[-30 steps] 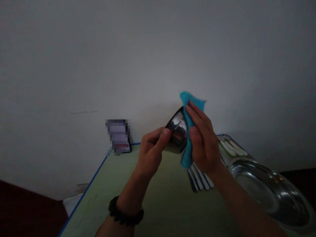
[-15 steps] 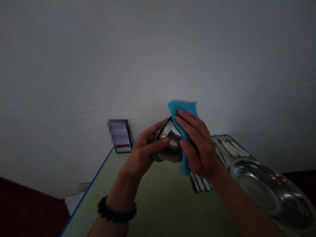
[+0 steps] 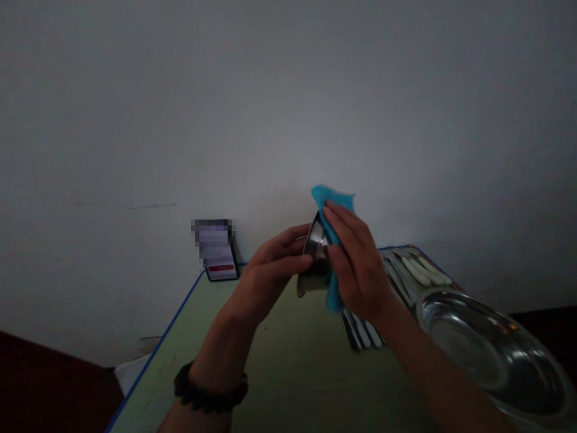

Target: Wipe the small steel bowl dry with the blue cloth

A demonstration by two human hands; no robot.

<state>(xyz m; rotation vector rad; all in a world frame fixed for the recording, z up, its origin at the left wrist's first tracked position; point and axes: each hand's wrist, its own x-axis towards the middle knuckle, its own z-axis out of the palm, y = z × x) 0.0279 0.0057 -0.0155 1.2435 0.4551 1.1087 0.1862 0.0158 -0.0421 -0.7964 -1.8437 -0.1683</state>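
Observation:
My left hand (image 3: 270,273) grips a small steel bowl (image 3: 314,252) by its rim, held in the air above the green table (image 3: 288,373). Against the bowl's outer side my right hand (image 3: 358,267) presses a blue cloth (image 3: 332,207), fingers closed over it. The bowl is turned nearly edge-on to me, so little of it shows between the hands. A dark bead bracelet (image 3: 210,394) circles my left wrist.
A large steel basin (image 3: 491,355) stands at the right. Behind my right hand lie several pieces of cutlery (image 3: 360,331), and a tray of white-handled utensils (image 3: 419,270) sits at the far right corner. A phone (image 3: 220,264) leans against the white wall.
The bowl has turned from showing its rounded side to nearly edge-on. Both hands stayed on it, and the cloth has shifted slightly over its surface.

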